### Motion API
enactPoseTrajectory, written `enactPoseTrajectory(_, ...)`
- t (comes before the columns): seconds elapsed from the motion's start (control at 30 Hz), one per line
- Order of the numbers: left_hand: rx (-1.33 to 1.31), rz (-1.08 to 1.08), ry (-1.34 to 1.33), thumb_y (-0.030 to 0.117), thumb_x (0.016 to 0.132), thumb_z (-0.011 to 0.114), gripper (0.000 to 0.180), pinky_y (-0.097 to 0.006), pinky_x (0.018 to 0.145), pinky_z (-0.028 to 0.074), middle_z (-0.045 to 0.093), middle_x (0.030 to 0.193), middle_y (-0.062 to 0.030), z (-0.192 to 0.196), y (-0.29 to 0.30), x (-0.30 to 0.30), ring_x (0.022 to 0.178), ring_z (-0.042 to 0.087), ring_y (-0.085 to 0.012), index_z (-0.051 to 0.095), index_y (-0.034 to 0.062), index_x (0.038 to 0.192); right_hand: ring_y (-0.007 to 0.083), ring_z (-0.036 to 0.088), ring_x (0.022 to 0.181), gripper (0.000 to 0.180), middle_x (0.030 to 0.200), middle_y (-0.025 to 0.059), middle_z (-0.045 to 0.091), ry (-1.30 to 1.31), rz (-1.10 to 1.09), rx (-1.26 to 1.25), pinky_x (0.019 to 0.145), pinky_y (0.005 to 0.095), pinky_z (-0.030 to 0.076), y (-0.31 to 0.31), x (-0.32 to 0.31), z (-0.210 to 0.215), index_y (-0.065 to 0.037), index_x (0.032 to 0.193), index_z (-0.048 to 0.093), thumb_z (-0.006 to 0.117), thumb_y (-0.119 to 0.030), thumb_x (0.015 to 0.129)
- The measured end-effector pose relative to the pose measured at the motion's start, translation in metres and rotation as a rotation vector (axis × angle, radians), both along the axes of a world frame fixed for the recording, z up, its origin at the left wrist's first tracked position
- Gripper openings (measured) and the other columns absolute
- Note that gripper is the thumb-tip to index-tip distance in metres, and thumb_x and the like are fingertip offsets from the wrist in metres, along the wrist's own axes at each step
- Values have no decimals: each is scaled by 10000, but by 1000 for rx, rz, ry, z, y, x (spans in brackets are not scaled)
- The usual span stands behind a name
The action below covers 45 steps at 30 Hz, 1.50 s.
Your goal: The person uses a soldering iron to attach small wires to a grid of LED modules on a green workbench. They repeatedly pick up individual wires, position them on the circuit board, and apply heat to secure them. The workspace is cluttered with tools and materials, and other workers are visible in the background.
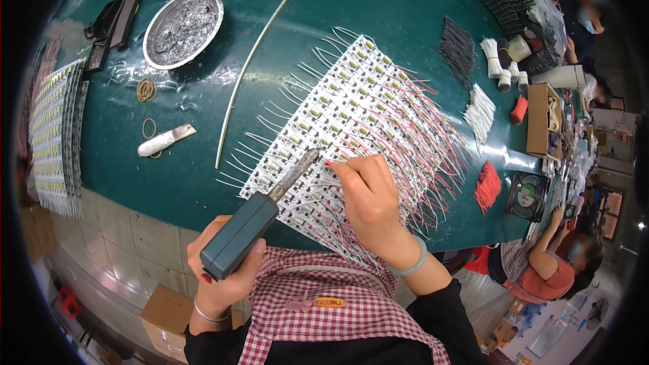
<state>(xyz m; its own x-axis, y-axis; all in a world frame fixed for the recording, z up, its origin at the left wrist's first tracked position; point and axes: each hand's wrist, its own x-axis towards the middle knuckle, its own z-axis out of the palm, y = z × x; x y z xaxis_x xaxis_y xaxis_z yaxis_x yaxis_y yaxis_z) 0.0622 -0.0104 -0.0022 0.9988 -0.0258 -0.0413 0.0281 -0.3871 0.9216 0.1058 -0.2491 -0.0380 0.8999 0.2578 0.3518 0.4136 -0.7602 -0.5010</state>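
In my left hand (230, 260) is a soldering iron (240, 236) with a dark green handle, the fingers wrapped round it. Its metal barrel slants up and right, the tip over a white panel of small circuit boards (331, 105). Thin white wires stick out along the panel's left side; red and white wires lie dense over its right part. Close to the iron's tip, my right hand (372, 196) hovers over the panel with thumb and forefinger pinched together. What they hold is too small to make out.
A metal bowl of silvery scraps (184, 27), rubber bands (146, 90) and a long pale strip (250, 71) lie leftward. Stacked panels (57, 135) stand far left. Bundles of black wires (457, 51), white wires (480, 113) and red wires (487, 186), plus a fan (528, 196), are rightward. A co-worker (551, 263) sits beyond.
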Motion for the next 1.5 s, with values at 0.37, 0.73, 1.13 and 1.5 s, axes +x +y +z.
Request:
enactPoseTrajectory(0.37, 17, 7, -32, -15, 700, 752, 211, -296, 633, 509, 680, 852, -156, 2, -2, 0, 700, 658, -222, 669, -66, 888, 241, 541, 769, 293, 894, 93, 562, 12, -16, 24, 618, 331, 481, 3, 2, 0, -2, 1021, 657, 652, 75, 738)
enactPoseTrajectory(0.73, 67, -22, -73, -19, 694, 747, 176, -303, 615, 500, 662, 814, -144, 0, -3, 1, 683, 649, -236, 663, -48, 846, 235, 538, 766, 303, 886, 91, 555, 30, -11, -1, 619, 328, 484, 3, 1, 1, 12, 1027, 670, 644, 83, 735)
enactPoseTrajectory(1.13, 73, -34, -85, -13, 685, 750, 166, -301, 575, 481, 640, 761, -125, -1, -3, 1, 632, 624, -227, 666, -45, 824, 228, 524, 758, 303, 878, 85, 545, 27, -7, -15, 609, 325, 469, 3, 0, 0, 24, 1035, 672, 653, 66, 736)
enactPoseTrajectory(1.5, -5, 6, -4, -10, 701, 751, 209, -283, 602, 505, 677, 849, -156, 0, 1, -4, 683, 658, -204, 678, -68, 888, 232, 532, 769, 263, 878, 85, 547, 29, -13, -16, 619, 323, 477, 4, 1, 2, 17, 1003, 664, 653, 56, 742)
